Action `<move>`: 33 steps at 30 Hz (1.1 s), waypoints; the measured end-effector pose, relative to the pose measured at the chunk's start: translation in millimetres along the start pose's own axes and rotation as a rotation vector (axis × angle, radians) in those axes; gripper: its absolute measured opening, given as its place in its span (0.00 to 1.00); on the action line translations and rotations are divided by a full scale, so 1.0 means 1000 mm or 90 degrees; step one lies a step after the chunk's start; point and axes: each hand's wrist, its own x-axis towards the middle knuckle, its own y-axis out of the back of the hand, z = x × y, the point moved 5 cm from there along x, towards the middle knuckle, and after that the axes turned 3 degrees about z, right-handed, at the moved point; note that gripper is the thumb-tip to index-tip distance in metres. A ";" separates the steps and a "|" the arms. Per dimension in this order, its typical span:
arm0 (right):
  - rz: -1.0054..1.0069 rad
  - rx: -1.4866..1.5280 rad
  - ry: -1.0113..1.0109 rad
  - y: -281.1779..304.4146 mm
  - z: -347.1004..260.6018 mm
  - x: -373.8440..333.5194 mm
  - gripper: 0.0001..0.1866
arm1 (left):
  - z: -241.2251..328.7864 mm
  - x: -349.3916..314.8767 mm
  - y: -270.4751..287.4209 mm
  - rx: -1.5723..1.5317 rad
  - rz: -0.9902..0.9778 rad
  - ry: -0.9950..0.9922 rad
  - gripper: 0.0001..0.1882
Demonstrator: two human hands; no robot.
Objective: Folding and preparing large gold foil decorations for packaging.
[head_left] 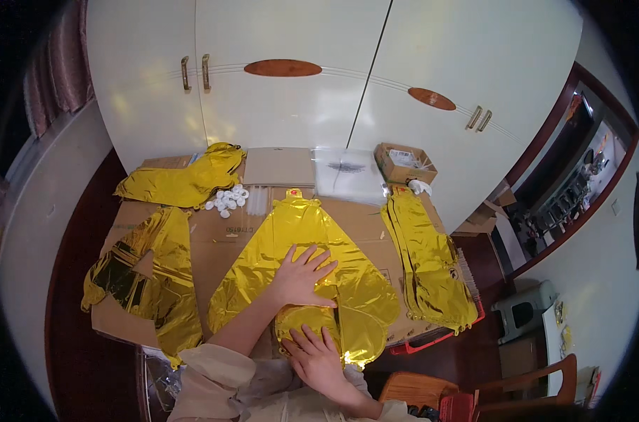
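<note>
A flat, uninflated gold foil balloon [302, 228] is spread in front of me, its tabbed end pointing away and its wide part toward me. My left hand [299, 280] lies on its middle with the fingers spread. Closer to me, my right hand [319, 360] rests on the balloon's near edge, fingers stretched out and slightly apart. Under and between the hands the foil is folded over in a narrower panel. Neither hand grips anything. More gold foil balloons lie around it: one at the left [171, 281], a pile at the far left [182, 176] and a stack at the right [428, 260].
Brown cardboard [217, 243] covers the table. Along the back are white round pieces [228, 202], a grey-brown card sheet [278, 167], clear plastic bags [351, 176] and a small cardboard box [406, 163]. White cabinets [284, 105] stand behind; a wooden chair [411, 387] is at the near right.
</note>
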 end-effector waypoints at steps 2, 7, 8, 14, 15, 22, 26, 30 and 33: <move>-0.003 0.044 -0.012 0.008 -0.002 0.001 0.21 | 0.000 0.000 0.001 0.002 0.000 -0.003 0.53; 0.017 0.098 0.015 0.043 0.034 0.008 0.21 | -0.001 -0.001 0.001 -0.007 0.006 0.002 0.52; 0.035 0.060 0.013 0.050 0.052 0.010 0.21 | -0.002 -0.002 0.000 -0.009 0.006 0.003 0.52; 0.029 -0.052 0.014 0.055 0.106 0.021 0.21 | -0.002 0.001 -0.002 0.003 -0.024 0.003 0.52; 0.019 -0.055 0.016 0.053 0.108 0.022 0.21 | -0.002 0.000 -0.003 0.001 -0.027 0.006 0.52; -0.004 -0.044 0.028 0.047 0.117 0.020 0.24 | -0.002 0.000 -0.003 -0.002 -0.017 0.001 0.52; -0.038 -0.059 0.042 0.046 0.119 0.020 0.27 | -0.002 0.001 -0.002 0.005 -0.037 0.009 0.52; -0.099 -0.097 0.060 0.048 0.120 0.022 0.37 | -0.002 0.000 -0.001 0.010 -0.038 0.011 0.52; -0.163 -0.143 0.068 0.047 0.118 0.023 0.48 | -0.002 0.000 -0.002 -0.005 -0.011 -0.003 0.52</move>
